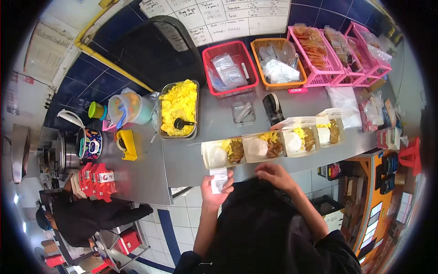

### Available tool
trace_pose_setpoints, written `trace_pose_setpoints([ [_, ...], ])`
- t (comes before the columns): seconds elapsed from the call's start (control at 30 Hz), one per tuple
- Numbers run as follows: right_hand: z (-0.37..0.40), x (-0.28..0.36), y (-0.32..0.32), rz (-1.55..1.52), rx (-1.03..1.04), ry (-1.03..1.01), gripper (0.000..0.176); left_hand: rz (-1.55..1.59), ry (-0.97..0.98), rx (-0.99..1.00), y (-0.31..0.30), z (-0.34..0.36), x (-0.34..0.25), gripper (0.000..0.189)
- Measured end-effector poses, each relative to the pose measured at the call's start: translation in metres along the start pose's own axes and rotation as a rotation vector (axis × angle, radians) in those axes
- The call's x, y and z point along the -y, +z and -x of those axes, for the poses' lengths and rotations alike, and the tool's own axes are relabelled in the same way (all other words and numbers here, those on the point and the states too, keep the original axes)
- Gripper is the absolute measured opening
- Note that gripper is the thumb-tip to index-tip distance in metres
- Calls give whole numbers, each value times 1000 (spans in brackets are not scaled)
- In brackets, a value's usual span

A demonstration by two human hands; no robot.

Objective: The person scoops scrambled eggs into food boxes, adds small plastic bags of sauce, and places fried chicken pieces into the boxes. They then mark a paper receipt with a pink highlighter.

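Note:
My left hand (217,188) is closed on a printed paper slip (219,180), held in front of the left end of a row of food boxes. My right hand (277,177) hovers by the counter's front edge, just below the middle boxes. Its fingers are loosely bent and slightly apart, and nothing shows between them. Several open paper boxes stand side by side. The leftmost box (211,160) and the rightmost box (342,138) both contain white rice, yellow scrambled egg and browned meat, like those between them.
Behind the boxes are a metal tray (196,129) of scrambled egg with a black scoop (182,123), a red basket (230,92), an orange basket (278,85) and pink baskets (325,82) of packets. Red cartons (96,180) stand at left. Another person (86,219) works at lower left.

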State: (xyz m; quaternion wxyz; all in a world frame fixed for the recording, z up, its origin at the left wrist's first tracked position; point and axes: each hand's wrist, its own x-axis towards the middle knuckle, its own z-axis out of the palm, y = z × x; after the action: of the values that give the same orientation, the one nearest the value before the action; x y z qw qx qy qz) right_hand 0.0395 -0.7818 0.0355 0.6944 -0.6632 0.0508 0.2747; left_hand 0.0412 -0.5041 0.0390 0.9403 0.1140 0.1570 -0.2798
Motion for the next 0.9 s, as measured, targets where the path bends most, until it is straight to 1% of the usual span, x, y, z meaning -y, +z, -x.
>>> trace_pose_setpoints([
  [0.03,2,20,7,8,-6,-6,30,-22,-47,46,14,-9,5,50],
  [0.07,5,40,15,-31,15,-57,30,-41,-97,86,26,-14,10,54],
  [0.1,3,52,22,-70,37,-108,31,-38,-100,92,37,-19,13,54],
  [0.13,-2,57,26,-95,15,-178,32,-96,-159,94,47,-24,14,56],
  [0.17,-5,63,26,-96,9,-179,32,-155,-220,93,52,-28,15,58],
  [0.23,-8,74,25,-236,4,-129,30,-125,-272,131,59,-40,17,60],
  [0.27,-10,77,27,-349,-48,-191,20,-146,-269,153,65,-43,19,60],
  [0.3,-10,80,28,-349,-49,-191,20,-165,-263,172,71,-45,21,60],
  [0.33,-11,84,28,-346,-107,-220,14,-98,-286,232,66,-50,22,60],
  [0.37,-11,87,27,-342,-165,-250,10,-96,-283,233,67,-52,23,60],
  [0.43,-11,89,20,-280,-172,-254,7,-144,-254,360,73,-53,27,63],
  [0.47,-12,89,17,-331,-142,-251,6,-143,-254,360,77,-50,29,63],
  [0.5,-12,89,14,-382,-112,-246,6,-189,-196,264,86,-44,33,63],
  [0.53,-12,95,14,-219,-219,-294,6,-233,-138,168,90,-39,35,63],
  [0.57,-12,96,13,-217,-219,-293,6,-232,-137,169,89,-39,35,63],
  [0.63,-13,97,11,-227,-238,-342,7,-266,-164,289,87,-36,33,65],
  [0.77,-9,105,8,-202,-224,-319,8,-347,-145,255,91,-26,36,64],
  [0.9,-9,109,7,-175,-207,-381,9,-402,-119,247,89,-21,39,64],
])
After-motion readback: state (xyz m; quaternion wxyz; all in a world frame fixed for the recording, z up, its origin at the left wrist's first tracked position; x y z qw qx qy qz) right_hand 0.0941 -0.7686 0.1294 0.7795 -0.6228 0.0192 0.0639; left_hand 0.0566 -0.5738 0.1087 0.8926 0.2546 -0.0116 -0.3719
